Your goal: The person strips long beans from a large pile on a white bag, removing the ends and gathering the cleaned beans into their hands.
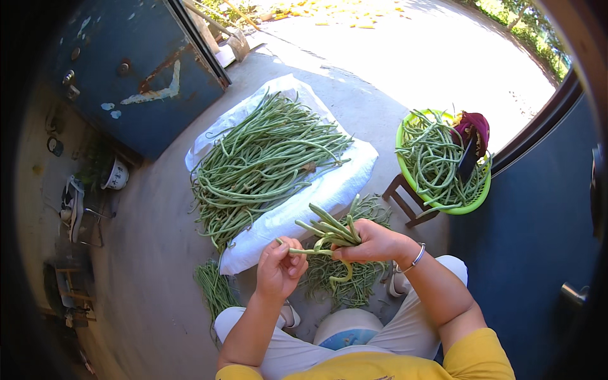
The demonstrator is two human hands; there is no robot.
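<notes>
Yardlong beans (332, 231) fan out in a bundle from the right hand (370, 242), whose fingers wrap the bunch above the person's knees. A single bean (310, 251) stretches across to the left hand (280, 269), which pinches it near one end between thumb and fingers. Beneath the hands, a loose pile of thinner beans (348, 286) lies on the floor (158, 253), with a smaller bunch (214, 285) to the left. Beyond, a large heap of long beans (259, 158) rests on a white sack (354, 171). To the right, a lime-green basket (479, 199), also filled with beans and holding a maroon cloth (475, 126), sits on a wooden stool (423, 218).
</notes>
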